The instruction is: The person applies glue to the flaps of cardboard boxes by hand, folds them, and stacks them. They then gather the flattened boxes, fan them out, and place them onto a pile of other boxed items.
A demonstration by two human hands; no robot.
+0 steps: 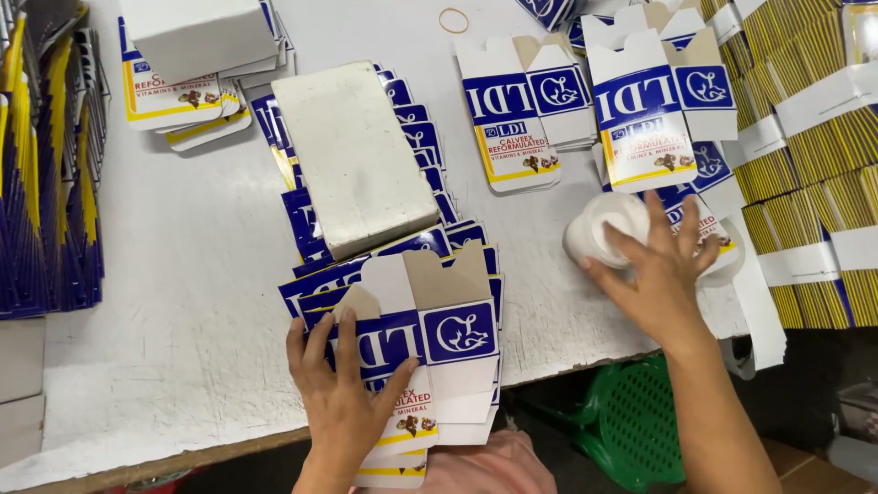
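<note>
**Two hands at a crowded bench, one on a carton, one on a bottle**

The left hand (343,402) lies flat, fingers spread, on the top flat carton (416,343) of a near stack that overhangs the bench's near edge. It presses down on the blue and white panel and is not closed around anything. The carton's brown flaps point to the far side.

The right hand (660,265) reaches to the right and wraps its fingers around a small white bottle (604,227), which lies tipped on its side with its base toward the left. The bottle rests on more flat cartons near the bench's right edge.

Just beyond the left hand a fanned row of cartons (421,137) runs away toward the far side, with a plain white block (352,155) lying on top of it. Two more carton piles (517,119) (649,110) lie far right of centre, printed faces up. A further pile (178,87) sits at the far left under a white box (197,32). A rubber band (454,20) lies alone near the far edge.

Bundles of yellow and blue cartons (814,155), banded in white, crowd the right edge, and upright stacks (50,165) line the left edge. The widest bare stretch of bench (183,274) lies left of the near stack, reaching to the near edge, where the white covering ends and a wooden rim shows. A narrower bare strip runs between the fanned row and the bottle. Below the near edge a green plastic basket (631,421) stands on the floor.
</note>
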